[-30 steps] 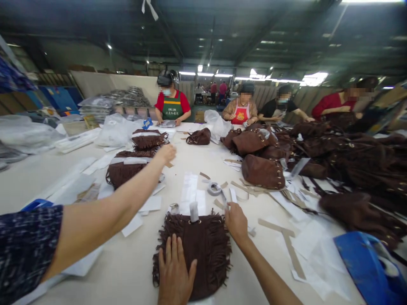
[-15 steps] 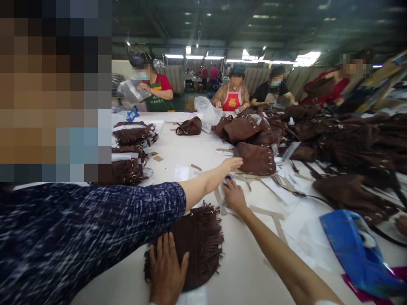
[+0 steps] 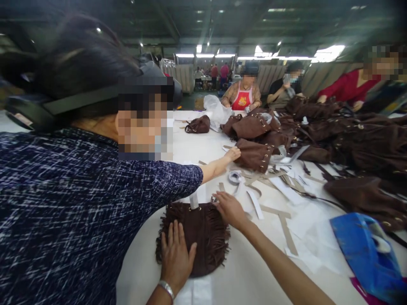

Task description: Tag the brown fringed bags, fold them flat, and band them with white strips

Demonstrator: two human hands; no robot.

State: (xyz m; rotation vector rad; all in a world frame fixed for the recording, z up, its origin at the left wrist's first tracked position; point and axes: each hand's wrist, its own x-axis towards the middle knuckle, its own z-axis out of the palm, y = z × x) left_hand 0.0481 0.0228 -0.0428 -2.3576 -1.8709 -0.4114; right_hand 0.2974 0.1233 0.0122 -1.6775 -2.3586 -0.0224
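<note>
A dark brown fringed bag [image 3: 203,237] lies flat on the white table, its flap edge with small metal rings toward the far side. My left hand [image 3: 177,256] is open, lying flat on the bag's left part with fingers spread. At the bag's upper right corner is my right hand [image 3: 231,209], its fingers stretched toward a small metal piece; no grasp shows. A pale strip [image 3: 193,200] sticks up from the bag's top edge. Just beyond my right hand, a roll of clear tape [image 3: 234,177] rests on the table.
A co-worker in a dark patterned top [image 3: 63,203] leans in from the left, a hand [image 3: 233,153] touching a brown bag [image 3: 254,154]. Brown bags [image 3: 365,140] are heaped at right. Paper strips [image 3: 288,233] and a blue plastic bag [image 3: 362,254] lie nearer. Other people sit across the table.
My right hand has drawn back from the tape roll to the fringed bag's corner. The co-worker's head has come lower and forward into view. My left hand stays on the bag.
</note>
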